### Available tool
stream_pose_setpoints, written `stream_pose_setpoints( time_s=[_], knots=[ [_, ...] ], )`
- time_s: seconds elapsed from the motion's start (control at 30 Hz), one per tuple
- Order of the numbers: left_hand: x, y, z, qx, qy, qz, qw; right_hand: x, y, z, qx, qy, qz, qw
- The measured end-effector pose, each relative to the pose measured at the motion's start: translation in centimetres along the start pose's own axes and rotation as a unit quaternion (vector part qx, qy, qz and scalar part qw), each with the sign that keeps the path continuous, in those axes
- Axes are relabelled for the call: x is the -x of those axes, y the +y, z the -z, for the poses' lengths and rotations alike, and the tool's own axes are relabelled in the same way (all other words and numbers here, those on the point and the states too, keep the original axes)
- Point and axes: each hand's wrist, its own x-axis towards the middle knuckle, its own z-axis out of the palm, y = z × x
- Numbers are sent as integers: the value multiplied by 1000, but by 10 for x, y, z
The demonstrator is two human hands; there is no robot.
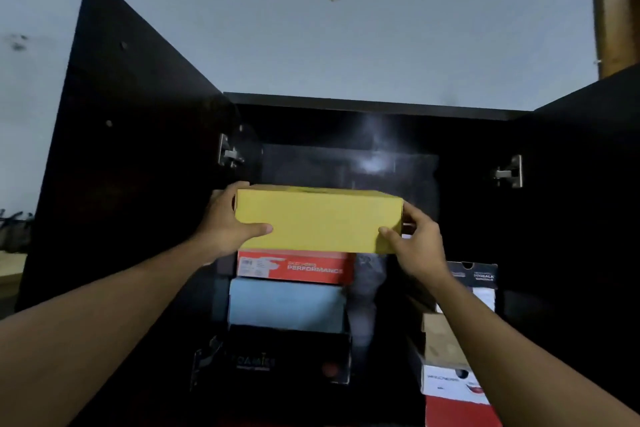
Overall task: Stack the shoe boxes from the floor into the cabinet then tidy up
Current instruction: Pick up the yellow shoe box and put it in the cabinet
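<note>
Head view: the left hand's [227,222] thumb lies flat across the front face of the yellow shoe box [318,220], and its other fingers curl round the box's left end. The right hand [417,246] pinches the opposite end, thumb on the lower front corner and fingers wrapped behind the right edge. Held level between both hands, the box is inside the open cabinet [363,104], at the top of the left-hand stack. Its lower edge meets the top of a red box [298,267] printed "Skechers Performance"; whether its weight is on that box cannot be told. Below the red box come a light blue box [287,305] and a black box [287,357]. To the right, partly hidden by the right forearm, stands a second pile: a black box with a notched lid [476,274], a brown box [438,340] and a white-and-red box [450,388]. The left door [121,149] and right door [588,149] both stand wide open.
</note>
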Motion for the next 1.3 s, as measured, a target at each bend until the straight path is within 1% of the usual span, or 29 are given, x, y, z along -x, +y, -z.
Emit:
stream_pose_setpoints(
  time_s=[0.1,0.27,0.37,0.43,0.53,0.57,0.63,0.7,0.77,0.83,0.93,1.0,1.07,1.17,1.3],
  knots=[
    [-24,-19,-12,-12,5,5,1000,-25,21,-27,3,4,-10,1000],
    [-56,-43,-36,-14,56,-27,998,-56,53,-60,3,19,18,1000],
    [-68,-56,-60,-37,77,-4,996,-55,70,-79,-23,4,-2,1000],
    [-70,-66,-77,-52,101,12,993,-49,82,-95,-35,12,-15,999],
    [-69,-84,-99,-82,120,23,989,-43,104,-112,-1,-6,-11,1000],
    [-69,-92,-105,-99,112,18,989,-41,109,-115,18,-25,-10,999],
    [-69,-108,-114,-140,59,13,988,-40,116,-120,58,-82,-21,995],
    [-69,-124,-121,-169,-10,35,985,-42,123,-125,90,-150,-43,984],
    [-69,-136,-126,-170,-51,52,983,-47,130,-133,100,-189,-60,975],
    [-69,-143,-132,-168,-55,52,983,-52,140,-139,109,-184,-62,975],
    [-69,-150,-140,-184,-30,41,982,-51,153,-145,132,-158,-35,978],
    [-68,-154,-143,-199,-28,36,979,-49,158,-147,130,-156,-24,979],
    [-66,-155,-144,-214,-40,42,975,-49,158,-148,115,-172,-32,978],
    [-59,-149,-140,-206,-55,56,975,-45,150,-140,99,-186,-49,976],
    [-31,-126,-127,-169,-86,20,982,-20,121,-108,110,-175,-58,977]
  ],
)
